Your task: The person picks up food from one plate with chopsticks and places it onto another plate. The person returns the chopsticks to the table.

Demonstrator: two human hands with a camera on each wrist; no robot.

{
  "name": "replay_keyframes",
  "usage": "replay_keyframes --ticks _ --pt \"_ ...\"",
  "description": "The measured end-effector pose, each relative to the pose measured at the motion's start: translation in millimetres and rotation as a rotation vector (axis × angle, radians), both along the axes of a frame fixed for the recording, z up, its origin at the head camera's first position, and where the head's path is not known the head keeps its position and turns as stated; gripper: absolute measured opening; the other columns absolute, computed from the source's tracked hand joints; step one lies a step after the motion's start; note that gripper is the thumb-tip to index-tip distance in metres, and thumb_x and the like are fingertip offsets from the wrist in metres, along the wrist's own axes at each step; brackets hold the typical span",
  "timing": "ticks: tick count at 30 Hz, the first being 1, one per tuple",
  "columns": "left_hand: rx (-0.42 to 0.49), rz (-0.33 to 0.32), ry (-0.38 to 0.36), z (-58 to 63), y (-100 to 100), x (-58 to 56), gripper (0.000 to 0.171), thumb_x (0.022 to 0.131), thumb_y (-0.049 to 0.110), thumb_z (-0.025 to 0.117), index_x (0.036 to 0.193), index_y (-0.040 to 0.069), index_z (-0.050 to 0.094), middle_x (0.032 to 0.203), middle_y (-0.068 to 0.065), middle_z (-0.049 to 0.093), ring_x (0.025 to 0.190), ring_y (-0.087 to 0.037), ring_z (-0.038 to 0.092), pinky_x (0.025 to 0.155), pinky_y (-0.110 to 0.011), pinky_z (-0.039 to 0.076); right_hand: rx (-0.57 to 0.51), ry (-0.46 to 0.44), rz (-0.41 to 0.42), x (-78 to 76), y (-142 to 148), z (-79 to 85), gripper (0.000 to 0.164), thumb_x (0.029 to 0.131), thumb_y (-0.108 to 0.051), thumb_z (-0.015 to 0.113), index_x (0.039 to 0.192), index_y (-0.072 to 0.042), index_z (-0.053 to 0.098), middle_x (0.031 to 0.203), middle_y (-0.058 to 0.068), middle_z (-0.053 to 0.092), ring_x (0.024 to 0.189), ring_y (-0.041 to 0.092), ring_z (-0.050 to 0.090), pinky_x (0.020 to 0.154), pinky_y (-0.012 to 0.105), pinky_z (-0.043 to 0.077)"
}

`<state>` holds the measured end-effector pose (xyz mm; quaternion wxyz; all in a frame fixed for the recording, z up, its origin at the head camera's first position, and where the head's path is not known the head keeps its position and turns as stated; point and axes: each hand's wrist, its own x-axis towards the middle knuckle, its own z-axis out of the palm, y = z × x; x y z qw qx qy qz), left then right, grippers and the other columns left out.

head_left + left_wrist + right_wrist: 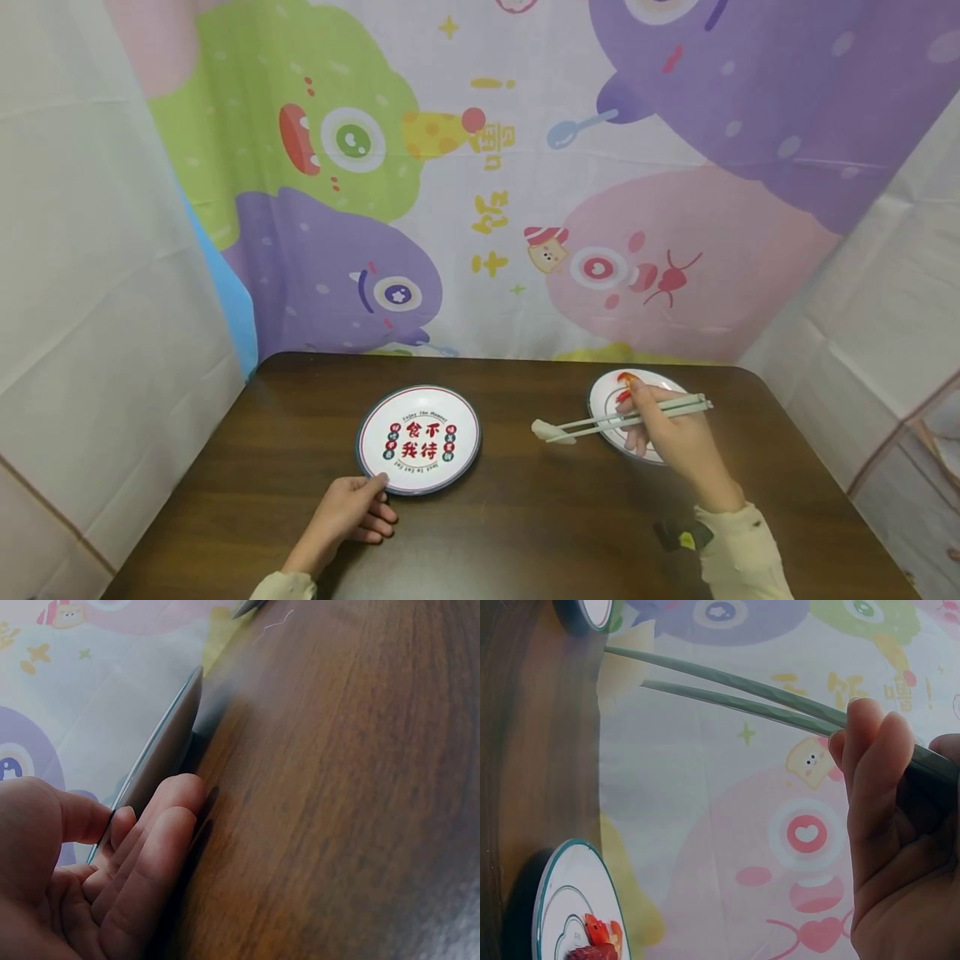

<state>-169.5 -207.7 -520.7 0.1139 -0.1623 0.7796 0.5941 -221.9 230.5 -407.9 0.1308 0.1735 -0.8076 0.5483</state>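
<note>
A white plate [375, 421] with a dark rim and red and green Chinese lettering lies left of the table's middle. Its near edge is pinched by my left hand [352, 510], the thumb on top and a finger beneath; the other fingers extend past the rim. In my right hand [678, 446] is a pair of pale green chopsticks [592, 423]. A pale, whitish piece of food [624, 671] is caught between their tips, raised off the table between the two plates. Below the right hand sits a second white plate [559, 874], partly hidden in the head view, bearing red food pieces [594, 951].
The dark brown wooden table [510, 533] has rounded far corners. A cartoon-printed cloth [495, 317] hangs behind it, with white cloth [97, 333] at the sides. A blurred dark object [681, 535] with a yellow mark appears beside the right sleeve.
</note>
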Motion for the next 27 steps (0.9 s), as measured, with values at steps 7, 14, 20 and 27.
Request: replay_keyframes --ticks 7,14,20,27 --pt "0.008 -0.006 -0.007 4.1 1.5 0.4 0.039 0.104 0.034 0.054 0.085 0.001 0.061 0.069 -0.009 0.073 0.057 -0.019 0.071 0.050 -0.032 0.060 0.008 -0.015 -0.005 -0.4 -1.1 0.3 0.037 0.108 -0.016 0.053 0.086 0.006 0.071 0.052 0.007 0.062 0.041 0.016 0.059 0.039 0.028 0.047" --pt "0.003 0.005 -0.023 5.6 2.4 0.3 0.039 0.105 0.033 0.054 0.086 0.001 0.062 0.070 -0.009 0.073 0.057 -0.018 0.071 0.051 -0.032 0.061 -0.009 -0.020 0.003 -0.5 -3.0 -3.1 0.035 0.108 -0.014 0.053 0.085 0.005 0.070 0.053 0.009 0.062 0.041 0.017 0.059 0.041 0.028 0.047" --pt "-0.007 0.018 -0.032 4.3 2.4 0.6 0.038 0.104 0.032 0.055 0.085 0.001 0.062 0.069 -0.009 0.073 0.058 -0.019 0.072 0.051 -0.033 0.061 -0.024 -0.024 0.038 -1.8 -5.5 -4.8 0.035 0.108 -0.013 0.052 0.085 0.006 0.069 0.055 0.012 0.064 0.041 0.018 0.060 0.041 0.028 0.050" --pt "-0.010 0.017 -0.027 3.5 1.7 1.2 0.038 0.104 0.033 0.056 0.085 0.000 0.062 0.069 -0.009 0.073 0.057 -0.019 0.071 0.051 -0.032 0.061 -0.024 -0.022 0.095 -6.9 -10.0 -7.4 0.038 0.109 -0.013 0.049 0.085 0.010 0.067 0.054 0.012 0.065 0.039 0.017 0.061 0.040 0.031 0.052"
